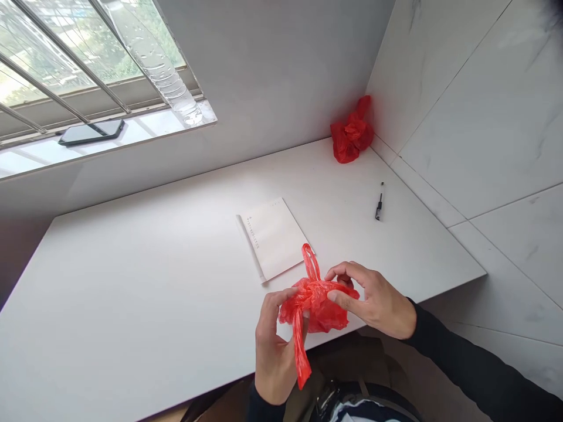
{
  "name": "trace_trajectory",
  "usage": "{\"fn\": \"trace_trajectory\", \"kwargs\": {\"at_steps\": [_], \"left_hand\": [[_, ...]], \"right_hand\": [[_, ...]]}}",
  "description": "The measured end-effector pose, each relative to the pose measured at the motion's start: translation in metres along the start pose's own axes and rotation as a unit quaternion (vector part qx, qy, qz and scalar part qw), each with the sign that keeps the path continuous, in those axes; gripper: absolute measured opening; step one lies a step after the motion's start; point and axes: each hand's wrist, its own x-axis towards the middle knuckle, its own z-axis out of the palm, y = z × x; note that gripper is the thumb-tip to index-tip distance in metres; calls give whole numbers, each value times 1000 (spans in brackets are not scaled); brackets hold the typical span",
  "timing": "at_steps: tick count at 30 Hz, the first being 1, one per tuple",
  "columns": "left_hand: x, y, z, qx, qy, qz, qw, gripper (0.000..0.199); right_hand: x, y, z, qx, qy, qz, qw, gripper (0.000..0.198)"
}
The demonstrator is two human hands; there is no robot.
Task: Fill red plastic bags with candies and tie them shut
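2 hands (273, 351) hold the red bag (328, 308) between them

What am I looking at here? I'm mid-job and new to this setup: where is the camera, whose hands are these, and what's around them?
There is no machine here. One camera, worn on a person's head, looks forward and down, so the left hand and right hand are the wearer's own, both bare. Both hold a crumpled red plastic bag at the near edge of the white table; one strap sticks up and another hangs down by the left hand. Beyond it lie a booklet and, to the right, a pen. A second red bag sits in the far corner. On the window sill are a phone and a clear bottle.
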Motion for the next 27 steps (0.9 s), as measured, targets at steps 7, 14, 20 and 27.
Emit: {"fn": "trace_trajectory", "kwargs": {"at_steps": [7,14,20,27], "left_hand": [[-6,0,-14,19,40,-55,997,10],[-3,10,-9,52,10,16,998,13],[-11,6,-19,7,77,-88,993,13],[-3,29,-7,39,58,-45,997,15]], "right_hand": [[-7,6,-13,-8,80,6,997,19],[-4,-7,1,-25,32,-29,999,23],[-12,6,-14,12,127,42,991,23],[-17,-6,-12,37,66,-3,997,25]]}}
